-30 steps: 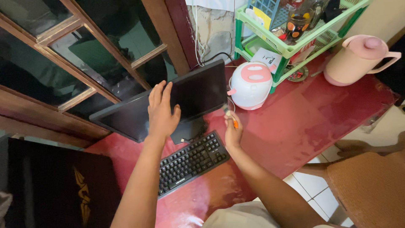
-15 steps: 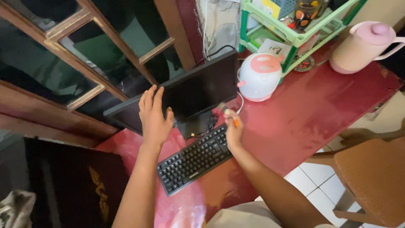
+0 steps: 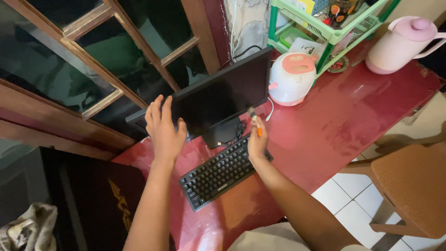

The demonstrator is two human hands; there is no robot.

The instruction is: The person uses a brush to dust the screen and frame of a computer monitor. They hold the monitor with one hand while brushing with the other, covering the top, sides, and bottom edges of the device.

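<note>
Resting against the dark screen of a black monitor (image 3: 223,100), the left hand (image 3: 162,130) has its fingers spread wide and flat, holding nothing. The monitor stands tilted on its black base (image 3: 224,138) near the back of a red table (image 3: 344,116), in front of a wood-framed glass window (image 3: 93,60). The right hand (image 3: 257,142) is closed around a small tool with an orange handle (image 3: 258,130), its tip raised close to the lower right corner of the screen; what kind of tool it is cannot be told. Just below both hands lies a black keyboard (image 3: 218,174), set at an angle, its far edge next to the monitor base.

Right of the monitor stands a white rice cooker with a pink lid (image 3: 292,76), lid closed, contents hidden; a white cable runs down from it toward the keyboard. Behind the cooker a green plastic rack (image 3: 325,35) holds a small green tray, white paper, and a printed glass on its upper shelf, only partly in view. At the far right corner sits a pink lidded jug (image 3: 402,42), closed. A brown chair (image 3: 409,186) stands on white floor tiles at the right. A black panel with a gold emblem (image 3: 102,204) leans at lower left, beside crumpled cloth (image 3: 23,230).
</note>
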